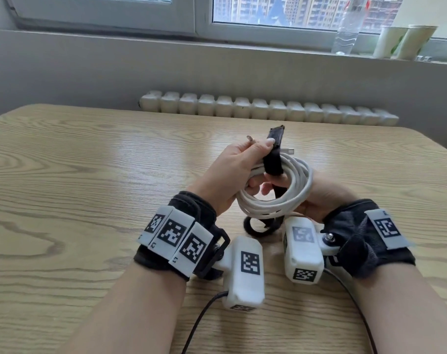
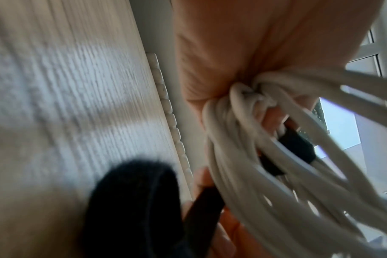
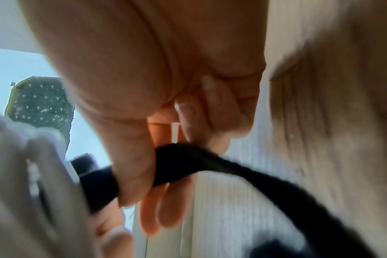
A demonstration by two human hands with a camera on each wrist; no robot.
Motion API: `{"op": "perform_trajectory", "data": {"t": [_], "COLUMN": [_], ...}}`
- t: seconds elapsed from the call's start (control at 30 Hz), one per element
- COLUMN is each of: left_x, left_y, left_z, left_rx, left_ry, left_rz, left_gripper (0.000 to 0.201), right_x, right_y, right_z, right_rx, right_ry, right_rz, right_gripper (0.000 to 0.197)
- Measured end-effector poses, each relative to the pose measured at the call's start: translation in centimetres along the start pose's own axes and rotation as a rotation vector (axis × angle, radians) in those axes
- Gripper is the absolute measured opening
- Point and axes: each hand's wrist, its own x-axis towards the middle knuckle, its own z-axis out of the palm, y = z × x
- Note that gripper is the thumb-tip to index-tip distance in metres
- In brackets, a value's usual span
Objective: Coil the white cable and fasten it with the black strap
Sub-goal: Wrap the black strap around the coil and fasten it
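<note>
Fastening under way: the left hand (image 1: 232,172) clamps the coiled white cable (image 1: 281,200) while the right hand (image 1: 319,198) pinches the black strap (image 1: 273,162), which next looks to need pulling snug and pressing closed.

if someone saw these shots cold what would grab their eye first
First, the white cable, already wound into a coil and held above the middle of the wooden table. Next, the black strap looped over the top of the coil, gripped there by the left hand, while the right hand holds its lower run. Then the marker-covered wristbands nearest the camera.
</note>
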Motion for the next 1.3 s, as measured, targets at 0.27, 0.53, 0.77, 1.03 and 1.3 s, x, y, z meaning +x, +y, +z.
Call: {"op": "perform_trajectory", "data": {"t": [0.27, 0.53, 0.77, 1.03, 1.3], "left_x": [0.0, 0.2, 0.2, 0.2, 0.5], "left_y": [0.1, -0.1, -0.5, -0.5, -0.7], "left_z": [-0.2, -0.1, -0.2, -0.2, -0.2], "left_rx": [0.044, 0.096, 0.172, 0.171, 0.25], "left_ry": [-0.038, -0.024, 0.017, -0.049, 0.049], "left_rz": [-0.063, -0.116, -0.074, -0.09, -0.083], "left_gripper": [0.021, 0.012, 0.013, 0.011, 0.011], "right_x": [-1.2, -1.2, -2.4, -2.6, -3.1], "right_y": [-2.1, -2.5, -4.2, -4.5, -4.9], "right_z": [-0.7, -0.7, -1.0, 0.0, 1.1], "right_rx": [0.08, -0.004, -0.028, -0.178, -0.238], "right_ry": [0.238, 0.339, 0.361, 0.53, 0.42], "right_rz": [-0.126, -0.181, -0.184, -0.201, -0.296], "right_gripper": [0.022, 0.015, 0.025, 0.034, 0.039]}}
